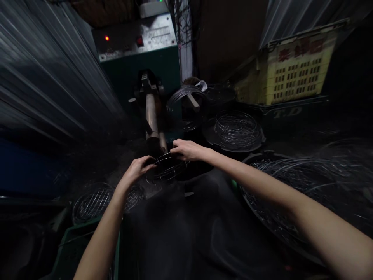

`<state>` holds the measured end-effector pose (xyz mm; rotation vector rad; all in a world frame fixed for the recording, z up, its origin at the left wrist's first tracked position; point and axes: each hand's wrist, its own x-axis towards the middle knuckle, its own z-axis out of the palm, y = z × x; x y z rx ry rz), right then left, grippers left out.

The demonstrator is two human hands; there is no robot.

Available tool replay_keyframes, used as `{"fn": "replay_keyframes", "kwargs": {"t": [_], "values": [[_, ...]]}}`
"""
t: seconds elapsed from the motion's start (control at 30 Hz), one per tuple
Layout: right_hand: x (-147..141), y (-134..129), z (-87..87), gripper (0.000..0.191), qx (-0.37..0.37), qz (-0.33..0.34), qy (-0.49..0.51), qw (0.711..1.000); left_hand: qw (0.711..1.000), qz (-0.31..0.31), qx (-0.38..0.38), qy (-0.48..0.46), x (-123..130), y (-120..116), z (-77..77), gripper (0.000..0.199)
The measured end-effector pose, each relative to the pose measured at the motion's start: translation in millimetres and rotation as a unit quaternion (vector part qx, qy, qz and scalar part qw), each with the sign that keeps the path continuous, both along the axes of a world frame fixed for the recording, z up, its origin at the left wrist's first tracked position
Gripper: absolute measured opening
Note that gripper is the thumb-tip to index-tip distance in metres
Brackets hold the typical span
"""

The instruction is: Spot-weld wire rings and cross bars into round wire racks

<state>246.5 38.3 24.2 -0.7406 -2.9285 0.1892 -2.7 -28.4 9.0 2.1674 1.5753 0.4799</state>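
A round wire frame (170, 173) made of thin metal rings is held low, between my two hands and just in front of the machine. My left hand (139, 168) is closed on its left rim, thumb and fingers pinching the wire. On the upper right of the rim, my right hand (185, 149) is closed too, with the fingertips curled down out of sight. Right beyond the hands stands the machine's pair of cylindrical metal arms (151, 112). The lower side of the wire frame blends into the dark.
The green machine (122, 70) has a lit red lamp. Wire rings (186, 93) hang on a bar beside it. More rings (237, 128) lie on a dark tray. A tub of wire parts (279, 194) stands right, a yellow crate (300, 70) behind, finished-looking grids (93, 202) left.
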Motion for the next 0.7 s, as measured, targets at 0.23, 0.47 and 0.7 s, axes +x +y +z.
{"fn": "replay_keyframes", "kwargs": {"t": [0.23,0.47,0.7], "values": [[3.2,-5.2,-16.9,0.018,-0.001,-0.027,0.02,0.999,0.999,0.001,0.033,0.005,11.0,-2.9,-3.5,0.02],[-2.3,-1.3,-20.2,0.016,0.051,-0.063,-0.006,0.997,0.999,0.041,0.033,-0.009,14.5,2.9,-5.8,0.02],[3.0,-1.0,-32.2,0.016,0.063,-0.066,0.021,0.996,0.998,0.055,0.017,-0.007,19.2,6.5,-14.1,0.023]]}}
